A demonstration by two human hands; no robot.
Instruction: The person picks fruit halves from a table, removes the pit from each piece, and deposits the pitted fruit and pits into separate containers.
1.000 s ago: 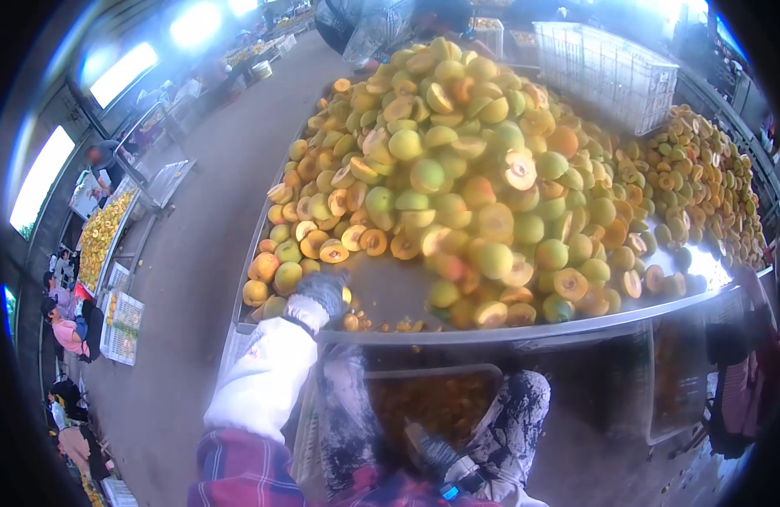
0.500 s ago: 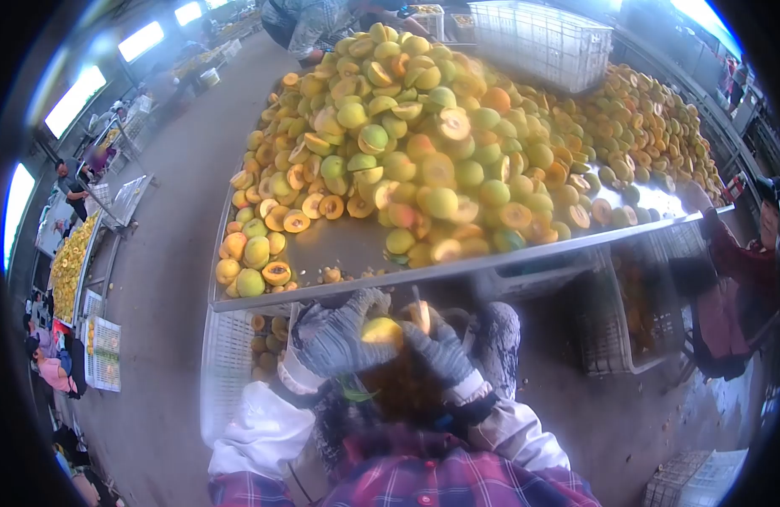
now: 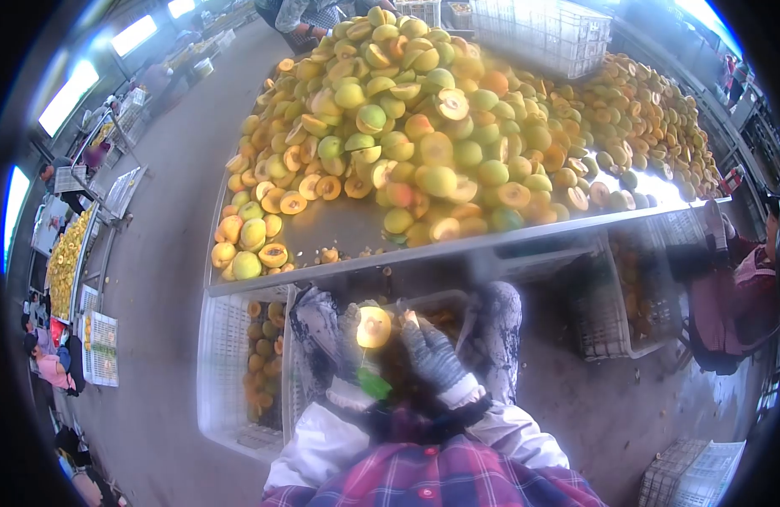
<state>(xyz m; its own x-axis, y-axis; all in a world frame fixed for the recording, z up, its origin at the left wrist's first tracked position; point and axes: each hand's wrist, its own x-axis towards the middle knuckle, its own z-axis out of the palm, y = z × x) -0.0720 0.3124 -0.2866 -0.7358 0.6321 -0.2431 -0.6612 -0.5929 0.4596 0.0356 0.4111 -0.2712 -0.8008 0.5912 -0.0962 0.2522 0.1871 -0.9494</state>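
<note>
My left hand point(image 3: 348, 342), in a grey glove, holds a yellow peach half point(image 3: 374, 328) with its round cut face turned up. Close beside it on the right, my gloved right hand point(image 3: 435, 350) has its fingers drawn together. Something small and pale shows at those fingertips; its kind is too blurred to tell. A green leaf-like piece point(image 3: 375, 384) hangs below the peach half near my left wrist. Both hands are above a crate point(image 3: 440, 297) between my knees, whose inside is mostly hidden.
In front stands a metal-edged table point(image 3: 339, 228) heaped with whole and halved peaches point(image 3: 390, 110). A white crate point(image 3: 238, 363) with fruit is at my left knee. Another crate point(image 3: 609, 304) stands to the right, near a seated person point(image 3: 732, 296). A white basket point(image 3: 542, 34) rests on the far side.
My left hand has turned and drawn back, so the peach half now shows its cut face. My hands have come lower and the left crate is more exposed.
</note>
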